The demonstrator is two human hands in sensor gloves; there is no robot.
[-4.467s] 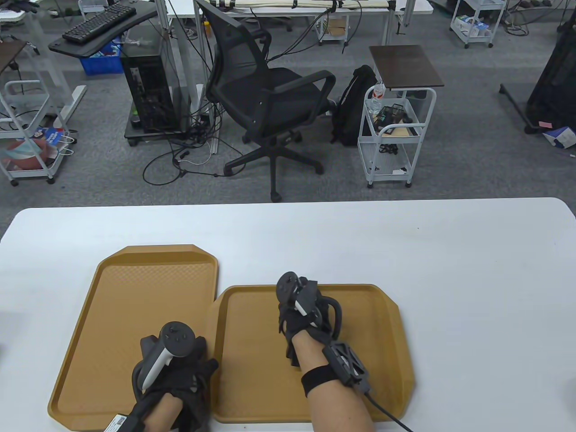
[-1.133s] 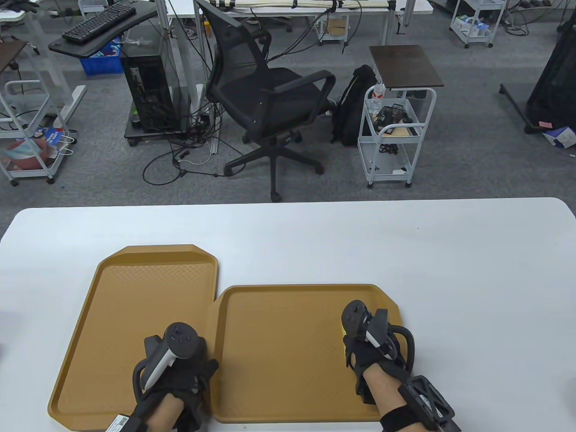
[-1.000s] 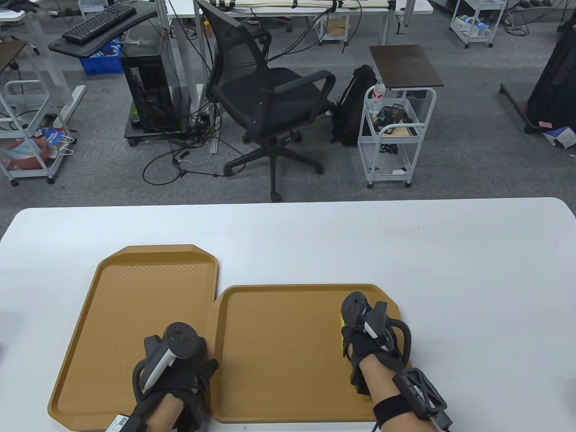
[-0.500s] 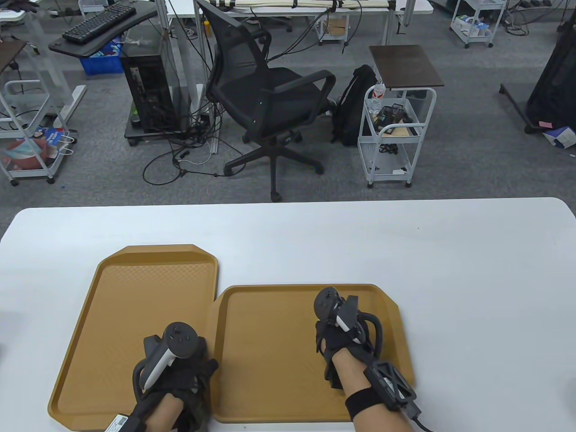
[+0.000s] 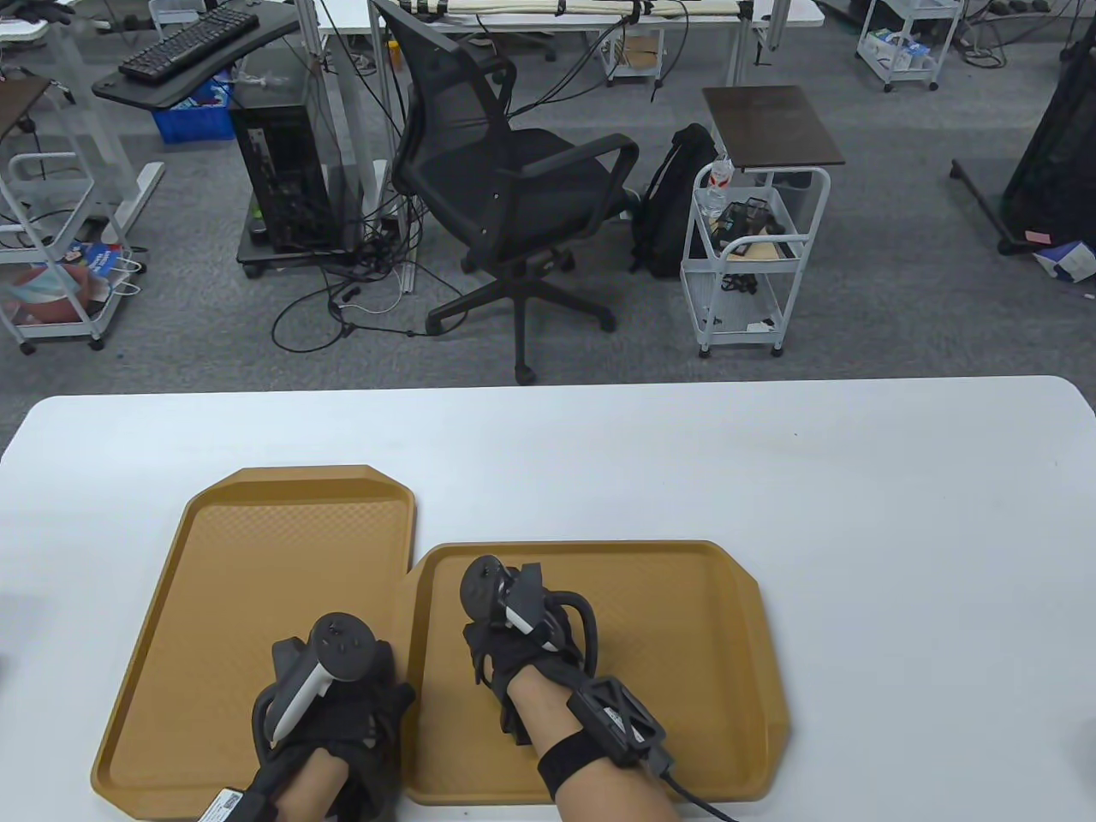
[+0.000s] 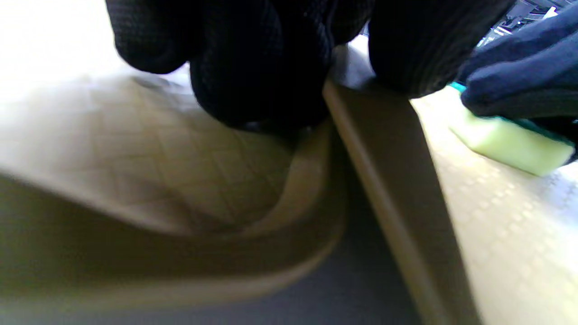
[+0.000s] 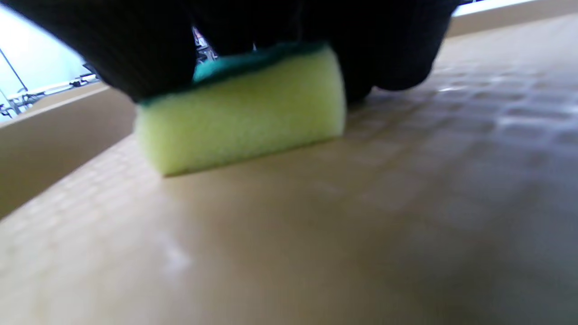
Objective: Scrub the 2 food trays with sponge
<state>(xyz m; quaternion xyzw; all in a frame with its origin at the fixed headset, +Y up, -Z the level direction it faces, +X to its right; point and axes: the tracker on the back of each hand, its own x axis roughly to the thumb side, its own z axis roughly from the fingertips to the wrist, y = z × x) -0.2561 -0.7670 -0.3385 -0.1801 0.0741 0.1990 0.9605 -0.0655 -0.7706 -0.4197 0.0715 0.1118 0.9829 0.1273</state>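
Note:
Two brown food trays lie side by side near the table's front edge: the left tray (image 5: 257, 582) and the right tray (image 5: 685, 651). My right hand (image 5: 514, 651) grips a yellow sponge with a green top (image 7: 244, 113) and presses it flat on the right tray's floor (image 7: 316, 234), near that tray's left rim. In the table view the hand hides the sponge. My left hand (image 5: 360, 711) rests where the two trays meet. Its fingers (image 6: 257, 67) press on the left tray's floor (image 6: 135, 149) beside the right tray's rim (image 6: 384, 149). The sponge (image 6: 505, 140) shows just past that rim.
The white table (image 5: 771, 462) stretches bare behind and to the right of the trays. Beyond its far edge stand a black office chair (image 5: 505, 188) and a white rolling cart (image 5: 753, 257) on the carpet.
My right hand has swept the sponge from the right side of the right tray across to its left side. The left hand and both trays have stayed put.

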